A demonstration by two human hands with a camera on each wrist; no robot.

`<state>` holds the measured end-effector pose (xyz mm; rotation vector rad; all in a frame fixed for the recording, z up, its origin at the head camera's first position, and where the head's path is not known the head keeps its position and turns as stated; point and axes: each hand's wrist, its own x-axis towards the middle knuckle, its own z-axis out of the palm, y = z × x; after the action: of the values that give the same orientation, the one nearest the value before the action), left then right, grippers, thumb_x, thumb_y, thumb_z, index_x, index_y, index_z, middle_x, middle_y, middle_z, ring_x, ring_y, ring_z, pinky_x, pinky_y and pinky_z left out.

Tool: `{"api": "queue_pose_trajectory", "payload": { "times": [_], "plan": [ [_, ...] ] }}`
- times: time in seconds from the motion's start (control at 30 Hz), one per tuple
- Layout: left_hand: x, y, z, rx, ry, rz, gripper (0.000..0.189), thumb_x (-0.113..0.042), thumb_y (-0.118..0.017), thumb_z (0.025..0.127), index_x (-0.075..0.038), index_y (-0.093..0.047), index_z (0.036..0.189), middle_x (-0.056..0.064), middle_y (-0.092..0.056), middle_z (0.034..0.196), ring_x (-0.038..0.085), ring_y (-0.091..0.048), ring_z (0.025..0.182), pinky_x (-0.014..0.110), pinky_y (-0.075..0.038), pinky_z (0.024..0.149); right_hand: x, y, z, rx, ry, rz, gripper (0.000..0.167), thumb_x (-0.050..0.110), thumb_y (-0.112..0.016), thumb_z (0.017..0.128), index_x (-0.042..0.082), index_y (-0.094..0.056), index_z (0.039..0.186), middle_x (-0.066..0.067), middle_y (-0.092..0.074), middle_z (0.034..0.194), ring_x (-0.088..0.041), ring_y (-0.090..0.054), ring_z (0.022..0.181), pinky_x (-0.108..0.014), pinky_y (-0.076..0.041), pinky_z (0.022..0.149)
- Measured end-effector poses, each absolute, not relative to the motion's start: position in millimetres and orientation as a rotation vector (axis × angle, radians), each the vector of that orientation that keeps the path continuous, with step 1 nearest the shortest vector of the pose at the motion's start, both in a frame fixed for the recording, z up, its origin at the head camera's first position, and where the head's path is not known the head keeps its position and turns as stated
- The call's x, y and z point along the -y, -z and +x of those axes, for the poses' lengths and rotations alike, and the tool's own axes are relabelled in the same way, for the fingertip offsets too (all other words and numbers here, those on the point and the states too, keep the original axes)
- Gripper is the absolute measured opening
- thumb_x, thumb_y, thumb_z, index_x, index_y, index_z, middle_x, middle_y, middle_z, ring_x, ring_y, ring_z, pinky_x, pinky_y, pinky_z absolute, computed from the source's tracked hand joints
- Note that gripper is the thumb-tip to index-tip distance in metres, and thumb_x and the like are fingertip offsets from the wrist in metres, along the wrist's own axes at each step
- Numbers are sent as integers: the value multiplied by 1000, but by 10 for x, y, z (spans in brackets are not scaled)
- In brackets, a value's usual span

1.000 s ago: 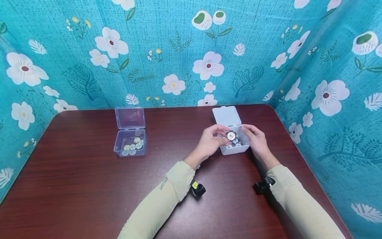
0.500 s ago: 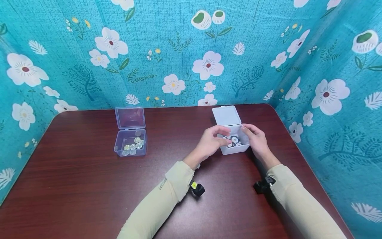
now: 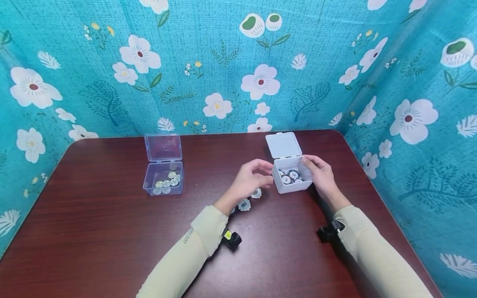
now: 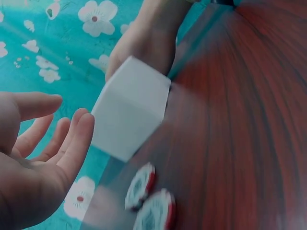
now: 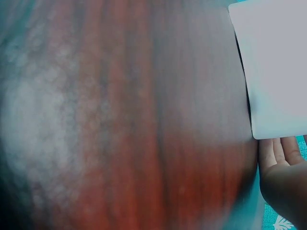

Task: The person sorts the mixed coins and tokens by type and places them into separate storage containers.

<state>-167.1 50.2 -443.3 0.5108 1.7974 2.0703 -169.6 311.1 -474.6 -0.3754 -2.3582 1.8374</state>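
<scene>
My left hand (image 3: pixel 253 179) hovers just left of a small white lidded box (image 3: pixel 292 188), its fingers loosely bent and nothing between them. In the left wrist view a gap shows between those fingers (image 4: pixel 84 129) and the box. My right hand (image 3: pixel 322 176) grips the box's right wall, thumb over the rim. Several poker chips (image 3: pixel 286 179) lie inside the box. On the table beneath my left hand are a chip marked 100 (image 3: pixel 244 205) and another chip (image 3: pixel 256 193); a third is mostly hidden by the wrist.
A clear bluish plastic box (image 3: pixel 164 182) with its lid up stands on the left, holding several coin-like silvery discs (image 3: pixel 166 183). The white box's lid (image 3: pixel 285 145) is folded back. A floral curtain (image 3: pixel 216 62) hangs behind the dark wooden table (image 3: pixel 93 231).
A chip in my left hand was let go and dropped into the white box. The left hand then moved left out of the box, uncovering chips on the table. My right hand stayed put.
</scene>
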Motion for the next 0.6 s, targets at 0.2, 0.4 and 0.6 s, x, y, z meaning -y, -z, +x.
{"api": "queue_pose_trajectory", "payload": {
  "times": [0.2,0.4,0.6],
  "plan": [
    [-240,4511,-1661,-1889,-1984,498,33,5,-68,89,6,-61,121,31,-60,115,25,-69,85,41,-60,78,-3114,4751,-1699,2372,-1826,-375,48,38,-65,98,2,-63,130,0,-63,118,-15,-50,109,-30,-39,92],
    [62,4574,-1617,-1980,-1821,518,40,3,-71,88,7,-60,126,29,-61,118,21,-67,85,39,-60,73,-3113,4763,-1703,2370,-1830,-381,48,38,-66,98,2,-63,130,0,-63,117,-15,-50,108,-31,-39,91],
    [365,4649,-1550,-2119,-1681,571,41,0,-77,85,4,-65,124,22,-66,113,24,-67,92,29,-56,78,-3121,4766,-1698,2373,-1822,-376,47,38,-65,99,3,-64,130,-1,-62,119,-15,-50,109,-30,-39,92]
  ]
}}
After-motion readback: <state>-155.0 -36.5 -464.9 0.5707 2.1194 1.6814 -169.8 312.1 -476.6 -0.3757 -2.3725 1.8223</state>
